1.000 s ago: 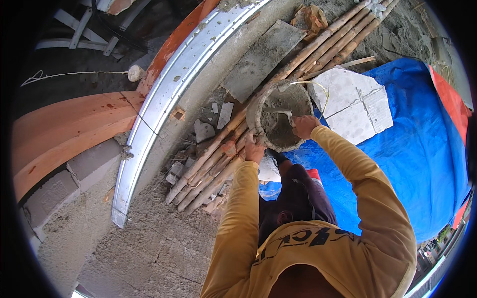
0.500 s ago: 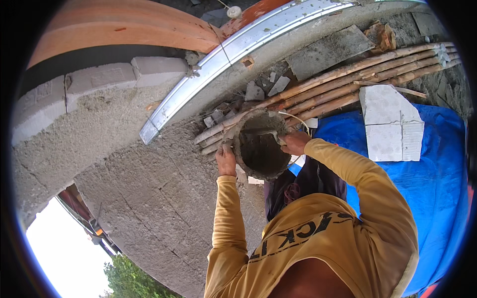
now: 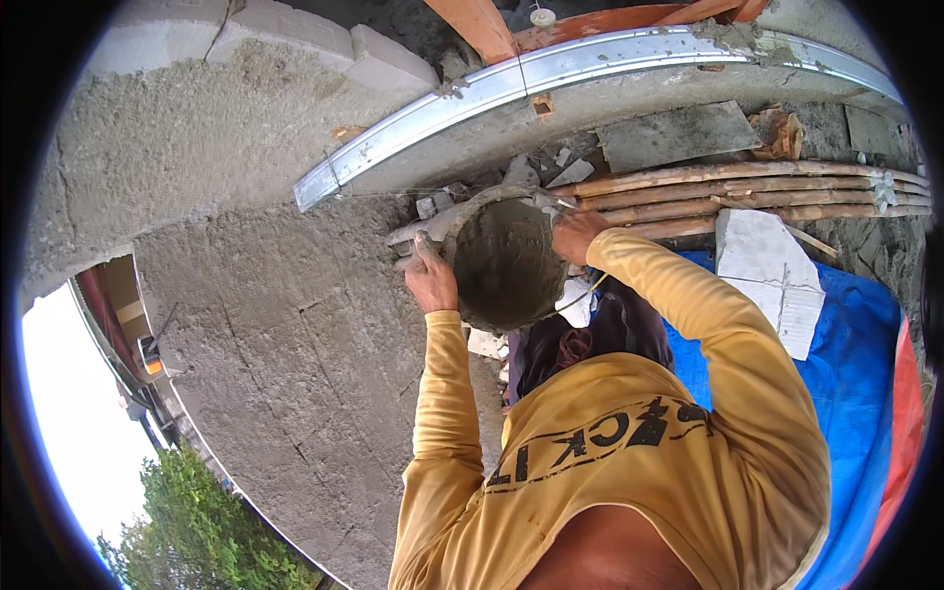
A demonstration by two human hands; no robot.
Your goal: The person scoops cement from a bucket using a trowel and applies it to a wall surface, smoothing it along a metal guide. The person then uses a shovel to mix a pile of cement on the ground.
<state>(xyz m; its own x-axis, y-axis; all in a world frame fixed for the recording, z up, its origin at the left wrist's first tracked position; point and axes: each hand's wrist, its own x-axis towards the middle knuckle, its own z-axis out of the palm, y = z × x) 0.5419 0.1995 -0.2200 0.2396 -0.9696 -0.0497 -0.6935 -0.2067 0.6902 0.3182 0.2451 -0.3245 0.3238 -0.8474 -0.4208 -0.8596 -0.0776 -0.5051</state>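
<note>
A round bucket (image 3: 506, 234), caked grey with wet mortar, is tipped so that its mouth faces me. My left hand (image 3: 432, 279) grips its left rim, the thumb and fingers smeared with mortar. At the right rim my right hand (image 3: 580, 237) is closed round what looks like a trowel handle; its blade is mostly hidden now. The bucket's thin bail handle (image 3: 593, 289) hangs at the lower right side. Dark mortar coats the inside, and how much lies at the bottom cannot be made out.
Bamboo poles (image 3: 757, 187) lie tied together behind the bucket. White block pieces (image 3: 772, 265) rest on a blue tarp (image 3: 846, 344) at right. A metal channel (image 3: 433, 116) runs along the concrete ledge, near broken rubble (image 3: 570, 173). A rough mortar wall (image 3: 285, 324) stands at left.
The view has shifted, with more of the tarp's red edge showing. The bucket's mouth has turned more toward me, and the trowel blade seen across it earlier has moved up to the rim.
</note>
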